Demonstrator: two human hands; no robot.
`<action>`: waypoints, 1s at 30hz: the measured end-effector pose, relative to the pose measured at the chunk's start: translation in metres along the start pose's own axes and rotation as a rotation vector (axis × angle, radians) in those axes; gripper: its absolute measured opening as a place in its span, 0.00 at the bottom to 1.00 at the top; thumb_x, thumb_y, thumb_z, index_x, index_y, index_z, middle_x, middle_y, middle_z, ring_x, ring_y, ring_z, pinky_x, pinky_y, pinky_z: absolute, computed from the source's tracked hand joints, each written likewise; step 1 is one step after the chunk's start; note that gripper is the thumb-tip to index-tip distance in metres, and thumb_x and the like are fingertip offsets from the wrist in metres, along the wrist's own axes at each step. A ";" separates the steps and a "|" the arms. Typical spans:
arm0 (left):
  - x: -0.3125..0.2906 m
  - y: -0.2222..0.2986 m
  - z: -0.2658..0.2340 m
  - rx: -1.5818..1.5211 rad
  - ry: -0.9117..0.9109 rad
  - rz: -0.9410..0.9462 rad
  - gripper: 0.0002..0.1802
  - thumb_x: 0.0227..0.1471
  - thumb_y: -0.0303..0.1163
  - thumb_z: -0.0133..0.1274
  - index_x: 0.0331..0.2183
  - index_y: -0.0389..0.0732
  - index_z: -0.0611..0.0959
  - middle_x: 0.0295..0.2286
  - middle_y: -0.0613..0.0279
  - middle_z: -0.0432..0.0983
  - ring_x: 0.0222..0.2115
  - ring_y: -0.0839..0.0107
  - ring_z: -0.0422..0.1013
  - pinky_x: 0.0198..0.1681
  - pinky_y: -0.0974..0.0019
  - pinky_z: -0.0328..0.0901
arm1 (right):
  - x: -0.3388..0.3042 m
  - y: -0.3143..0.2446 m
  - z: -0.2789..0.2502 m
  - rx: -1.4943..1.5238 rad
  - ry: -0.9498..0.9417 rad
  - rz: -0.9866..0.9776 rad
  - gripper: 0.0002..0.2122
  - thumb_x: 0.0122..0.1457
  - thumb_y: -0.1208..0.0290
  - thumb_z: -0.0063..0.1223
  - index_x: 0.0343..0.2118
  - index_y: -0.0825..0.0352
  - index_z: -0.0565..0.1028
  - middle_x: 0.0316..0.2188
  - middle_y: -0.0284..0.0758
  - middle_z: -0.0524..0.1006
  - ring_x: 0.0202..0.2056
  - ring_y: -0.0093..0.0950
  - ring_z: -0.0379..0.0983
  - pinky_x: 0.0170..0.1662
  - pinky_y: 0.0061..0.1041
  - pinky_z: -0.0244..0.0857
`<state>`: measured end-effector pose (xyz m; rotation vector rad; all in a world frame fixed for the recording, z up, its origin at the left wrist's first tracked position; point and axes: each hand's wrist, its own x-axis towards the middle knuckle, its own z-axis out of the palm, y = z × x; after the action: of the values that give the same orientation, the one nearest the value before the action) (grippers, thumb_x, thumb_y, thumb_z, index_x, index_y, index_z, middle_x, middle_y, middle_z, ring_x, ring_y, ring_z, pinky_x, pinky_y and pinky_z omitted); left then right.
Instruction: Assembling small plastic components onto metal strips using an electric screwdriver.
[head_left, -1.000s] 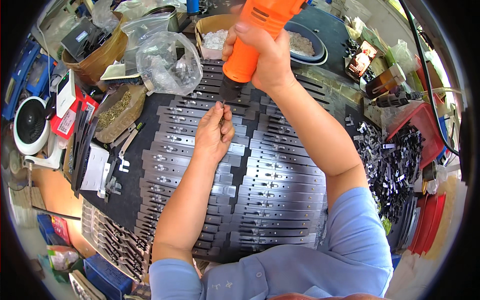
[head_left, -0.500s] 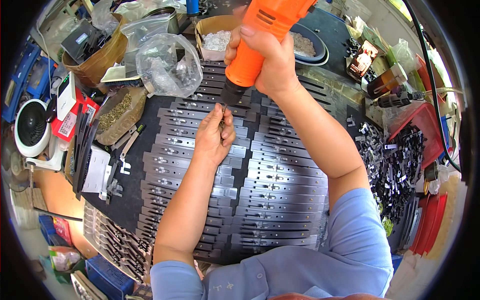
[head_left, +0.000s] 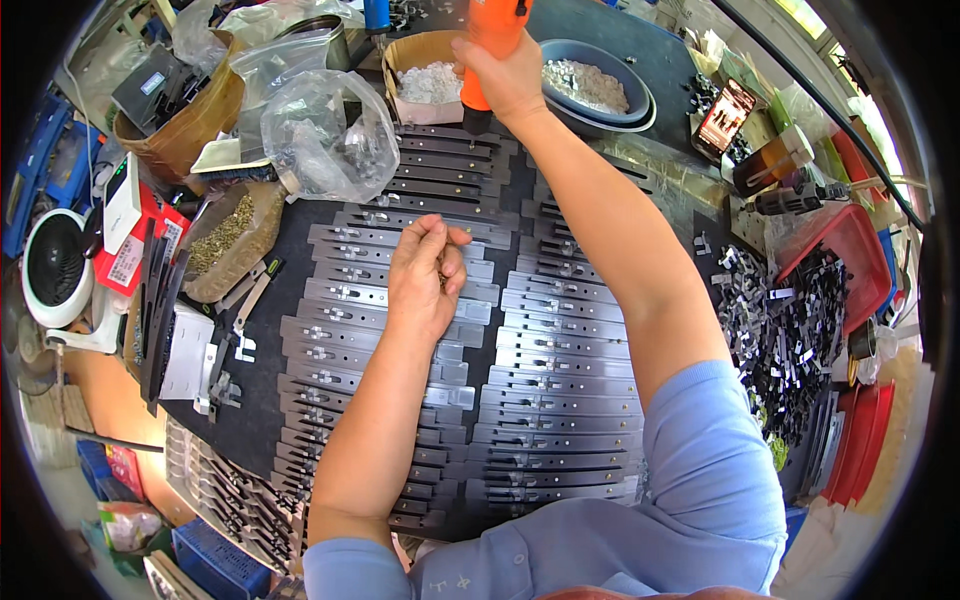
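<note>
My right hand [head_left: 507,78] grips an orange cordless screwdriver [head_left: 492,32], its black chuck [head_left: 477,120] pointing down above the far end of the metal strips. My left hand [head_left: 428,275] is curled over the left column of strips, thumb against the fingers. Small brass-coloured bits, apparently screws, show partly in its palm; the fingers hide the rest. Beneath both arms, flat dark metal strips [head_left: 560,385] lie in two columns. Many carry small clear plastic clips [head_left: 322,335] and small screws.
At the left stand an open bag of small brass-coloured screws [head_left: 225,235], a clear plastic bag [head_left: 330,140] and a white fan [head_left: 58,268]. Beyond the strips are a box [head_left: 400,105] and a blue basin [head_left: 640,100] of white pieces. Black clips [head_left: 780,330] heap at right, beside a phone [head_left: 725,118].
My right hand has lifted the screwdriver up and away from my left hand, toward the far side. The chuck no longer meets the left fingertips. My left hand has barely shifted.
</note>
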<state>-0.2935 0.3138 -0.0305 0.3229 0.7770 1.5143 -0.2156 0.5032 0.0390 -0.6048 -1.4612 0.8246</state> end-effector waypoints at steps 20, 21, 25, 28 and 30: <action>0.004 0.003 0.000 0.005 0.057 -0.005 0.07 0.46 0.29 0.49 0.30 0.37 0.74 0.22 0.65 0.68 0.13 0.84 0.53 0.12 0.81 0.47 | -0.009 -0.026 0.000 0.028 0.021 -0.041 0.13 0.43 0.71 0.51 0.32 0.71 0.67 0.21 0.35 0.71 0.18 0.24 0.69 0.23 0.22 0.64; 0.006 0.001 -0.001 -0.025 0.040 -0.001 0.07 0.46 0.29 0.49 0.30 0.37 0.74 0.22 0.64 0.68 0.13 0.84 0.54 0.12 0.81 0.47 | -0.014 -0.047 -0.003 0.225 0.013 0.006 0.12 0.42 0.72 0.53 0.29 0.70 0.67 0.19 0.34 0.71 0.18 0.23 0.69 0.22 0.22 0.64; 0.005 0.002 -0.007 -0.127 -0.021 -0.026 0.08 0.47 0.31 0.48 0.28 0.36 0.73 0.21 0.65 0.67 0.12 0.83 0.54 0.11 0.80 0.48 | -0.035 -0.098 0.001 0.566 -0.135 0.190 0.12 0.44 0.74 0.52 0.33 0.69 0.66 0.17 0.33 0.69 0.17 0.23 0.67 0.22 0.22 0.64; 0.004 -0.001 -0.008 -0.116 -0.046 -0.056 0.10 0.48 0.33 0.47 0.28 0.36 0.73 0.20 0.65 0.66 0.12 0.83 0.54 0.11 0.80 0.48 | -0.045 -0.102 0.002 0.591 -0.220 0.148 0.12 0.42 0.75 0.52 0.31 0.71 0.66 0.17 0.33 0.69 0.17 0.22 0.67 0.21 0.22 0.64; 0.005 -0.002 -0.006 -0.113 -0.052 -0.062 0.10 0.48 0.34 0.47 0.27 0.36 0.73 0.19 0.65 0.66 0.12 0.83 0.54 0.11 0.80 0.48 | -0.048 -0.105 0.001 0.544 -0.185 0.212 0.12 0.42 0.76 0.52 0.31 0.70 0.66 0.19 0.33 0.69 0.18 0.22 0.67 0.21 0.22 0.64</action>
<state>-0.2959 0.3166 -0.0376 0.2507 0.6527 1.4793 -0.2006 0.4023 0.0931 -0.2746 -1.2683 1.4138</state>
